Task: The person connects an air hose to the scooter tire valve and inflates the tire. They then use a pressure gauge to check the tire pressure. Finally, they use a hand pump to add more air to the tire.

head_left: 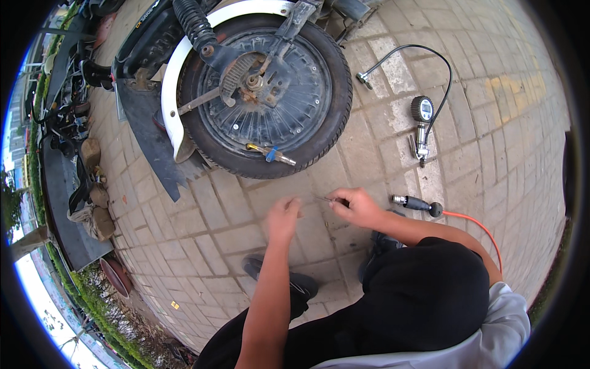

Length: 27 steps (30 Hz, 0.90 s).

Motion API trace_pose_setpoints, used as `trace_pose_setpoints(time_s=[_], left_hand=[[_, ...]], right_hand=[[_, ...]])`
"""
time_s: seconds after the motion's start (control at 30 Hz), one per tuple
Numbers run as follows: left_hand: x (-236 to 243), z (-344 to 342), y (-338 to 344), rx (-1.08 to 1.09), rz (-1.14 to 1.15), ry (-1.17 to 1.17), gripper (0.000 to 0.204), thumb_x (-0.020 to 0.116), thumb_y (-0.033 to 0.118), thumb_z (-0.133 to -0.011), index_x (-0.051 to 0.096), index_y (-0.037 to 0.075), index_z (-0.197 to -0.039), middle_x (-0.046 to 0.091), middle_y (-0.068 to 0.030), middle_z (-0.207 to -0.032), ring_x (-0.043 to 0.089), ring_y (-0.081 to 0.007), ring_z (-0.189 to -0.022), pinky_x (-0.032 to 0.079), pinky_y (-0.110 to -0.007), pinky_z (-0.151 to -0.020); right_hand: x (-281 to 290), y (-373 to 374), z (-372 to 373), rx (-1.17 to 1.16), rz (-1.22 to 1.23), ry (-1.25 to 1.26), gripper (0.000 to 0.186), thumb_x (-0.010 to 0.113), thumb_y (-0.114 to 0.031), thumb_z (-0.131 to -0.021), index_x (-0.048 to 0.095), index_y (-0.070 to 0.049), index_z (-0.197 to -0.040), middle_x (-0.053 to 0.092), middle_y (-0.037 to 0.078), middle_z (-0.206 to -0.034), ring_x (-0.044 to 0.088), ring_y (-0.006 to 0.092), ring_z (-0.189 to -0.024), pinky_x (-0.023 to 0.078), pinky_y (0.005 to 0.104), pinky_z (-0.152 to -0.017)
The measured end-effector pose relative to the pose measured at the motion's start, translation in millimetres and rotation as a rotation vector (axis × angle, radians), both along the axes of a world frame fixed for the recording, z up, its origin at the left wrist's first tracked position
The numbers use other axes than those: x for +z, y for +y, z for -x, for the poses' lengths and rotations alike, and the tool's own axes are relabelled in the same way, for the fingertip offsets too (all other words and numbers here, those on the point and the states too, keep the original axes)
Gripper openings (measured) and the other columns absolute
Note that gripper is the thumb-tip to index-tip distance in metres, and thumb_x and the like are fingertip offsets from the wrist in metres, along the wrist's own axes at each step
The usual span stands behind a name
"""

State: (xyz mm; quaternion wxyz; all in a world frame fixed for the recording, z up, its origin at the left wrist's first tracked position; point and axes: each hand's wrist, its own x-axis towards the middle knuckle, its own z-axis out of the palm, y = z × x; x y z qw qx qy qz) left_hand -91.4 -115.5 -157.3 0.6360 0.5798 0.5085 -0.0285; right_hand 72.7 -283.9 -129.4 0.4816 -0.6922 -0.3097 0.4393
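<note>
My right hand (357, 208) is closed in a pinch over the paving, in front of the wheel. A small thin dark rod (324, 198) pokes out of its fingertips toward the left; its exact kind is too small to make out. A short gap to the left is my left hand (284, 218), its fingers curled but smeared by motion, so I cannot tell if it holds anything. Just beyond both hands lies a black-tyred scooter wheel (264, 101). A brass valve fitting with a blue lever (270, 154) is at the wheel's near edge.
To the right lies a digital tyre gauge (423, 111) with a black hose (450, 74). Nearer me, an air-hose coupler (416, 204) joins an orange hose (482, 227). The scooter's white fender (169, 104) curves round the wheel. Sacks (98, 222) lie far left.
</note>
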Motion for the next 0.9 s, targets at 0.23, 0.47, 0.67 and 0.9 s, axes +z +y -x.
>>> trace_pose_setpoints(time_s=[0.23,0.47,0.67,0.9], left_hand=[[71,-49,-13,0.427,0.637,-0.618,0.014,0.063,0.016,-0.098,0.065,0.005,-0.106,0.068,-0.0112,-0.109,0.066,-0.0213,-0.099,0.057,-0.039,-0.092],[73,-53,-14,0.392,0.659,-0.598,0.013,0.061,0.015,-0.099,0.065,0.005,-0.106,0.069,-0.0130,-0.109,0.070,-0.0229,-0.095,0.060,-0.039,-0.088],[75,-53,-11,0.386,0.667,-0.578,0.014,0.061,0.015,-0.099,0.065,0.004,-0.106,0.070,-0.0141,-0.107,0.072,-0.0243,-0.094,0.062,-0.039,-0.085],[81,-53,-4,0.341,0.627,-0.514,0.013,0.062,0.012,-0.098,0.066,0.001,-0.104,0.072,-0.0154,-0.101,0.073,-0.0257,-0.092,0.063,-0.040,-0.081]], right_hand=[[59,8,-34,-0.105,-0.228,-0.329,0.012,0.073,-0.005,-0.080,0.071,-0.001,-0.091,0.067,0.014,-0.075,0.066,0.0269,-0.064,0.052,0.0346,-0.058],[64,9,-34,-0.100,-0.268,-0.500,0.011,0.074,-0.005,-0.074,0.071,-0.004,-0.084,0.066,0.011,-0.072,0.064,0.0293,-0.062,0.052,0.0371,-0.057],[65,12,-36,-0.114,-0.352,-0.554,0.013,0.074,-0.002,-0.074,0.071,-0.003,-0.086,0.062,0.009,-0.067,0.060,0.0265,-0.058,0.047,0.0360,-0.054],[72,12,-39,-0.039,-0.295,-0.663,0.014,0.074,-0.005,-0.070,0.070,-0.007,-0.083,0.064,0.006,-0.071,0.063,0.0260,-0.065,0.051,0.0368,-0.060]])
